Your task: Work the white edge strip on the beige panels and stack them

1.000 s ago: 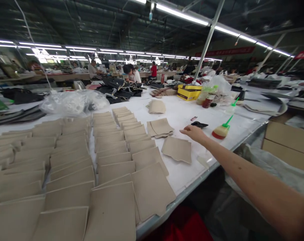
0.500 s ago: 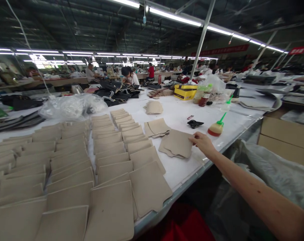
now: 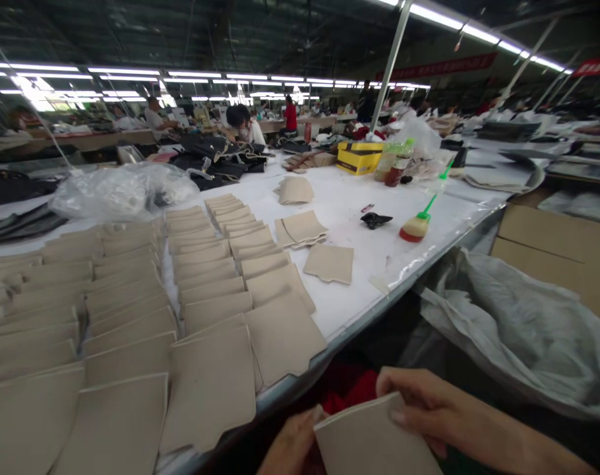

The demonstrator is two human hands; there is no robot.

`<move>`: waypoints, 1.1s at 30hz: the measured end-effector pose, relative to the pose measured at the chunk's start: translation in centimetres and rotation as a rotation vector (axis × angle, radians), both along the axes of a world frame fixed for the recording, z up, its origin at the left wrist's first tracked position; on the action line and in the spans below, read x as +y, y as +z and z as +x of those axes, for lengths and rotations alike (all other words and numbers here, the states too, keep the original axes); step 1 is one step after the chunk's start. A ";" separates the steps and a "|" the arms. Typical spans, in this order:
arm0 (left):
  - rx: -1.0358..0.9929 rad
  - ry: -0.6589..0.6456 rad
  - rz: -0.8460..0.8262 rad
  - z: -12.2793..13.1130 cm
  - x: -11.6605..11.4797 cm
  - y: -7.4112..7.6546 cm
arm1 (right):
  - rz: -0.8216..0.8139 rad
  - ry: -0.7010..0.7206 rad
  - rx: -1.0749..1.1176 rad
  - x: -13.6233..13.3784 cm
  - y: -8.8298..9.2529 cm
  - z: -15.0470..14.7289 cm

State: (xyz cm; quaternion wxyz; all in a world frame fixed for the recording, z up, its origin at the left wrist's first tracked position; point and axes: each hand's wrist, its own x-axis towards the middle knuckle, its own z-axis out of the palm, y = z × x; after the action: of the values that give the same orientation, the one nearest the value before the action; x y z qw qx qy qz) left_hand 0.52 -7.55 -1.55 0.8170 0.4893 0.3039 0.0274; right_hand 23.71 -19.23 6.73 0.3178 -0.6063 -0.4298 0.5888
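Left hand point(image 3: 291, 441), right hand point(image 3: 423, 408) grip panel point(image 3: 372, 441) at opposite sides, before table point(image 3: 349, 191). Probably light, semi-stiff, not fragile; pinch edges.

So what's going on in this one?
A person's left-hand grip and right-hand grip hold a thin, flat beige panel low, off the table's edge, its lower part out of frame. On the white-topped table, flat beige pieces lie in overlapping rows, and a few small beige piles lie apart. A small green-spouted bottle sits beyond them.
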 end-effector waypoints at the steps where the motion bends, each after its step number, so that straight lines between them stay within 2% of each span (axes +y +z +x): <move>1: -0.007 0.031 0.005 0.1 0.1 0.1 | 0.005 0.017 -0.008 -0.6 -1.0 -1.3; 3: 0.013 -0.075 -0.003 0.1 0.5 0.6 | 0.031 0.049 -0.096 -1.4 -2.3 -3.0; 5: 0.054 -0.186 0.003 0.2 1.2 1.5 | 0.034 0.074 -0.220 -1.9 -2.8 -3.6; 8: 0.052 -0.304 0.066 0.4 2.4 2.7 | 0.009 0.120 -0.342 -2.2 -2.5 -3.3; 11: 0.025 -0.349 0.103 1.0 2.9 3.3 | 0.032 0.161 -0.396 -2.2 -1.9 -3.1; 15: 0.054 -0.342 0.101 1.8 2.7 3.4 | 0.155 0.180 -0.503 -1.9 -1.6 -3.9; 19: 0.125 -0.304 0.016 2.0 2.3 3.4 | 0.364 0.185 -0.730 -1.7 -1.7 -5.7; 22: 0.144 -0.283 -0.018 1.9 2.1 3.5 | 0.436 0.192 -0.806 -1.6 -2.1 -7.0; 27: 0.116 -0.283 0.032 1.5 1.7 3.8 | 0.604 0.093 -0.861 -1.8 -3.2 -7.8; 33: 0.058 -0.244 0.129 1.1 1.3 3.8 | 0.704 0.055 -0.907 -1.8 -3.6 -7.9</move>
State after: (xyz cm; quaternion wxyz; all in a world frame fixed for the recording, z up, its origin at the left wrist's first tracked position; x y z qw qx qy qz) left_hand 1.65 -6.20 2.20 0.7720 0.5746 0.2633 -0.0670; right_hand 15.85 -21.07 3.09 0.2690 -0.6445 -0.7087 0.0995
